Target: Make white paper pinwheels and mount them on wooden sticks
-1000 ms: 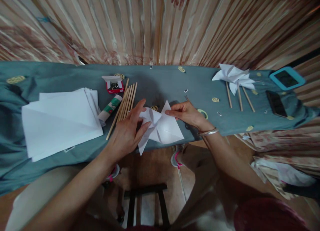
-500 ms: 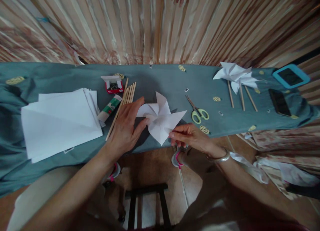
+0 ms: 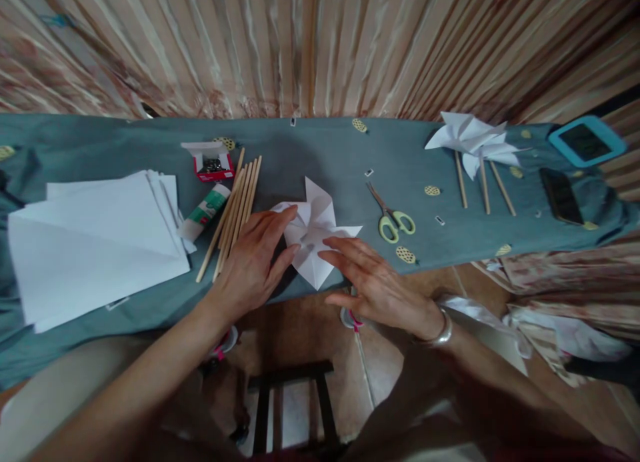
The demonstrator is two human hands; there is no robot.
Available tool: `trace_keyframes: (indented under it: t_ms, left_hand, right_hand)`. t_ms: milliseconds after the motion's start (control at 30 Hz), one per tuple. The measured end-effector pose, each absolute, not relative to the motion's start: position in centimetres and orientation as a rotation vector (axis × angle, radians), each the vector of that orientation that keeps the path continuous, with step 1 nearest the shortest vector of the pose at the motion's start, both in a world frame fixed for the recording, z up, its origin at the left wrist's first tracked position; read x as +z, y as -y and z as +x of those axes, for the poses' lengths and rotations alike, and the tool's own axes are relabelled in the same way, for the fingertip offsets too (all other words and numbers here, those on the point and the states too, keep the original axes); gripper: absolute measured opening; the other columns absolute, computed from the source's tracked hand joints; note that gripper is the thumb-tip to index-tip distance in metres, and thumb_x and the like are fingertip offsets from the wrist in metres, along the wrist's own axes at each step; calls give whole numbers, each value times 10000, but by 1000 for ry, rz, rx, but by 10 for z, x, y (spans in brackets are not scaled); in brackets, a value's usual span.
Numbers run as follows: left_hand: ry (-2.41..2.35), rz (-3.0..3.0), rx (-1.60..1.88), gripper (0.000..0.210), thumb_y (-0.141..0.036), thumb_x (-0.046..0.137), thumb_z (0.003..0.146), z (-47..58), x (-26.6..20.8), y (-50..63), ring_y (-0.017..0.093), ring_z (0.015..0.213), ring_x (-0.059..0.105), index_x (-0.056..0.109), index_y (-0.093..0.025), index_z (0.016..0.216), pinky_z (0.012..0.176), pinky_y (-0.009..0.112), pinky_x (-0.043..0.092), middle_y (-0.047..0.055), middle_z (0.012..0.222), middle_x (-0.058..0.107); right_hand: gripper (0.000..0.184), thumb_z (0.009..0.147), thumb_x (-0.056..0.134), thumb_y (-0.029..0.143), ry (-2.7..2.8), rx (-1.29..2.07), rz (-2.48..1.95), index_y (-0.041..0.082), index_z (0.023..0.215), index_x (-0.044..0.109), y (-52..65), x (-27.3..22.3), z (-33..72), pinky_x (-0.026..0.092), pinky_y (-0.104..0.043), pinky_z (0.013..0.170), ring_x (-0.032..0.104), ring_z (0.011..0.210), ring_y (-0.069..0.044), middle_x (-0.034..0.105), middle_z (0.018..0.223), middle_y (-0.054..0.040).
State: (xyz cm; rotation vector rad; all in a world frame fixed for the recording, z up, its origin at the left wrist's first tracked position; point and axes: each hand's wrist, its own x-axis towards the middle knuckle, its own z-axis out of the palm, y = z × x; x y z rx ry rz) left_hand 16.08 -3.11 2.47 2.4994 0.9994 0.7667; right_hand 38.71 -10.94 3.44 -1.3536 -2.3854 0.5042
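Note:
A white paper pinwheel (image 3: 317, 265) with folded blades lies on the blue-green cloth in front of me. My left hand (image 3: 253, 259) holds its left side, thumb at the lower edge and index finger on the upper blade. Over the right part of the pinwheel, my right hand (image 3: 370, 279) is open with fingers spread. Its fingertips are at the paper; whether they touch it I cannot tell. Beside my left hand lie several wooden sticks (image 3: 243, 199). Scissors with light green handles (image 3: 389, 222) rest to the right of the pinwheel.
On the left are a stack of white paper (image 3: 100, 242), a glue stick (image 3: 205, 212) and an open red box (image 3: 214, 169) of small dark metal pieces. Finished-looking pinwheels on sticks (image 3: 470, 142), a phone (image 3: 561, 195) and a blue-framed device (image 3: 586, 142) lie right. A stool (image 3: 293, 375) stands below.
My right hand has let go of the pinwheel's lower right blade and opened over the paper. The left hand stays at the left blade. The view has shifted slightly.

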Motion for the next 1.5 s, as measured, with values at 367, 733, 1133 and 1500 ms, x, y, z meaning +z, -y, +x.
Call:
trace_keyframes:
  t_ms: [367, 733, 1133, 1500]
  left_hand:
    - [-924, 2454, 714, 444, -264, 398, 977, 164, 25, 37, 242, 1082, 554, 388, -193, 1415, 988, 455, 436, 66, 1069, 695]
    - [-900, 2462, 762, 448, -260, 407, 975, 166, 23, 39, 237, 1070, 532, 378, -192, 1417, 985, 436, 421, 59, 1084, 691]
    - [-1073, 2264, 840, 443, -296, 380, 974, 164, 19, 36, 241, 1193, 488, 370, -190, 1404, 1033, 463, 402, 81, 1178, 643]
    - [-948, 2388, 776, 462, -242, 406, 974, 169, 18, 41, 249, 1173, 491, 348, -182, 1428, 1040, 461, 355, 58, 1140, 689]
  right_hand:
    - [403, 896, 597, 375, 2351, 441, -1372, 157, 1235, 604, 104, 25, 383, 453, -533, 1050, 519, 1254, -304, 588, 1319, -159]
    - [224, 946, 524, 233, 2060, 683, -1329, 210, 1046, 724, 92, 21, 387, 506, -426, 995, 616, 1119, -210, 687, 1146, -85]
    - [228, 875, 602, 242, 1650, 825, -1578, 195, 1084, 681, 85, 14, 374, 538, -342, 854, 682, 911, -180, 730, 1040, -67]
    - [196, 822, 650, 261, 1510, 884, -1597, 194, 1001, 694, 86, 13, 373, 543, -321, 804, 687, 824, -164, 743, 936, -47]
